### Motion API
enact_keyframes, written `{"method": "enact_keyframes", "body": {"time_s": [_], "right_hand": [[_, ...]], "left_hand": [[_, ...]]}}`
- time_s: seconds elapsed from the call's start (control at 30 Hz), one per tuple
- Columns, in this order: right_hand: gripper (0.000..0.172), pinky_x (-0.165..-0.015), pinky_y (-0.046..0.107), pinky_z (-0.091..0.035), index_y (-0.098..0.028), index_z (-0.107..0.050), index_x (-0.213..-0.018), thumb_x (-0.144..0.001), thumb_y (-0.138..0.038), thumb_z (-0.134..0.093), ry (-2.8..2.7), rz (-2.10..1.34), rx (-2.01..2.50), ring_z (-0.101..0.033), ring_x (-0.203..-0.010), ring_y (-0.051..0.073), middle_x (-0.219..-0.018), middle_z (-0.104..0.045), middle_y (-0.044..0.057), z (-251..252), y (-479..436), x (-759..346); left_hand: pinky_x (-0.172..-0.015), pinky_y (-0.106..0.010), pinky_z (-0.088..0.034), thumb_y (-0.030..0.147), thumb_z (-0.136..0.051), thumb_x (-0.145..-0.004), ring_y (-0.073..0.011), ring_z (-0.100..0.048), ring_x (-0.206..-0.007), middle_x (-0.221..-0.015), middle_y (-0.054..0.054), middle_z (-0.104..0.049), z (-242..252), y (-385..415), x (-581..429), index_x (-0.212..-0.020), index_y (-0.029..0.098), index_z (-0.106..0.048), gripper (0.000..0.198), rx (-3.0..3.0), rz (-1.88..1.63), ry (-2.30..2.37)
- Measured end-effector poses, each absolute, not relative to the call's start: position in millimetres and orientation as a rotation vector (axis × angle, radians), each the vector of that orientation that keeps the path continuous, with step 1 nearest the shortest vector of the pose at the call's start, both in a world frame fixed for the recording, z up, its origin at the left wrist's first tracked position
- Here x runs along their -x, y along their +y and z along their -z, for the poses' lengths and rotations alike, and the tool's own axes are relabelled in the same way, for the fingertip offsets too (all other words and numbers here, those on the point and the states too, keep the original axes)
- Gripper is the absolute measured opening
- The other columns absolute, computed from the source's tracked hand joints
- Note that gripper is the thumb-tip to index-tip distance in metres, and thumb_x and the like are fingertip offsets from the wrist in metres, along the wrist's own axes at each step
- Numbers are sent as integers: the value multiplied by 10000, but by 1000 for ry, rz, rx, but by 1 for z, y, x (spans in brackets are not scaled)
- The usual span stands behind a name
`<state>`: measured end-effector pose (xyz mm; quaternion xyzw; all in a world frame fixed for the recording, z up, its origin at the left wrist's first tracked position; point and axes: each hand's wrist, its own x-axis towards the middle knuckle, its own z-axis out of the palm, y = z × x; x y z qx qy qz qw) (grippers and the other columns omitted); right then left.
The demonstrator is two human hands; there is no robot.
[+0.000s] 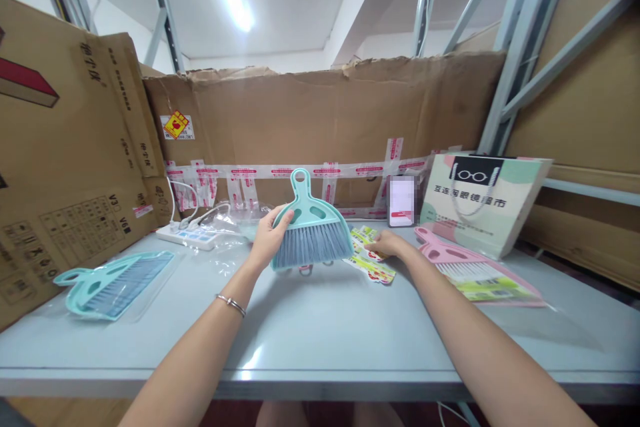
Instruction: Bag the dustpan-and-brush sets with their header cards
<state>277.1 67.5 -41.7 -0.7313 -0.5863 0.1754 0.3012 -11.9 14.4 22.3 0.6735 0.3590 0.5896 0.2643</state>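
Observation:
A teal brush and dustpan set with grey bristles is held upright above the table by my left hand, its fingers wrapped round the left edge. To the right, my right hand has its fingers closed at the yellow-green printed cards lying on the table. A second teal brush and dustpan set lies in clear plastic at the left. At the right lies a pink brush and dustpan set with a yellow-green card, partly behind my right forearm.
The grey table holds a white power strip with cables and crumpled clear plastic. A phone and a paper bag stand at the back right. Cardboard walls the back and left.

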Motion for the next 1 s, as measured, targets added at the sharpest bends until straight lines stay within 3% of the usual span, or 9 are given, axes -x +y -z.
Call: {"method": "enact_keyframes", "body": {"time_s": [0.1,0.27,0.4,0.53,0.6,0.7,0.83,1.0], "right_hand": [[317,-791,395,-482,-167,-514,-1131,-856,-323,-494,-1407,-612,1880,-560,-947,184,-1136,-540,72,32,59,-279],[259,-761,328,-472,-145,-567,-994,-792,-306,-556,-1138,-516,1507,-580,-953,227,-1018,-626,99,-5,38,-269],[274,-621,273,-496,-192,-541,-1007,-802,-362,-476,-1046,-572,1153,-635,-780,167,-893,-677,45,-31,14,-238],[226,-536,229,-501,-191,-592,-804,-682,-376,-637,-926,-1084,674,-608,-625,116,-742,-671,4,-35,-7,-198],[258,-454,176,-463,-181,-594,-738,-591,-339,-735,-859,-1317,547,-531,-486,64,-604,-617,-40,-31,-14,-181],[299,-357,118,-377,-166,-584,-683,-517,-303,-791,-874,-1382,608,-412,-360,10,-467,-524,-91,-23,-20,-163],[287,-356,130,-410,-135,-583,-650,-527,-297,-786,-920,-1345,715,-528,-381,56,-491,-610,-25,-15,-24,-151],[251,-310,152,-408,-120,-591,-674,-562,-260,-767,-972,-1303,825,-569,-357,109,-499,-644,24,-10,-22,-149]], "left_hand": [[-859,-302,-412,413,-542,-780,-211,-573,-986,-1018,-44,-668,-23,13,12,-981,187,-654,323,-1809,-1593,971],[-899,-297,-382,415,-608,-726,-213,-553,-1014,-1014,-33,-667,-25,12,11,-935,201,-673,306,-1602,-1580,996],[-865,-320,-412,430,-677,-652,-235,-572,-974,-941,-52,-685,-22,16,12,-891,178,-676,347,-1354,-1534,1034],[-744,-347,-485,434,-703,-621,-245,-628,-843,-885,-96,-693,-16,19,9,-871,141,-656,389,-1186,-1457,991],[-724,-352,-506,437,-694,-634,-241,-639,-829,-923,-108,-688,-14,19,5,-896,142,-634,400,-1110,-1444,946],[-743,-367,-521,480,-632,-692,-246,-639,-872,-989,-115,-674,-13,17,-2,-936,154,-600,408,-1036,-1451,858],[-771,-421,-522,519,-580,-730,-273,-628,-920,-1009,-102,-669,-15,10,-10,-955,185,-571,403,-978,-1442,655],[-775,-447,-514,538,-591,-712,-271,-636,-883,-951,-82,-669,-19,3,-15,-989,200,-525,442,-1013,-1473,646]]}}
